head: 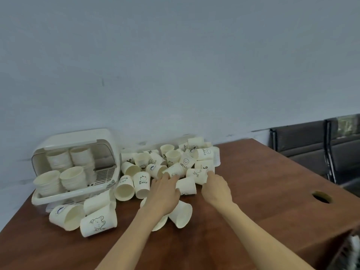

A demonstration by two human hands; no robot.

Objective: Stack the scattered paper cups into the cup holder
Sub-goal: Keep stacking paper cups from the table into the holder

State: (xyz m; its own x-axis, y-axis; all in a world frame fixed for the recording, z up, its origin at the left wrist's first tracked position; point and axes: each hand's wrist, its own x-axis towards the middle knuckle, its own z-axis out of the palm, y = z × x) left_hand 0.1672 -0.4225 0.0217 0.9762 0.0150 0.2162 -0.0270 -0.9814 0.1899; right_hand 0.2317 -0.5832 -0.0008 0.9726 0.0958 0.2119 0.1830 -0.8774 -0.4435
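Both hands (163, 193) among cups (175, 168), table edge (303, 164) right

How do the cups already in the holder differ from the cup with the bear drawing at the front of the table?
The cups in the holder are nested in stacks with mouths facing up and out; the bear cup lies alone on its side on the table. The stacked cups show plain sides; the bear cup shows a line drawing. Both are the same cream paper cup type.

Head-worn camera, one wide view.
It is looking forward and down, sitting close above the table (263, 172), facing the wall (175, 65).
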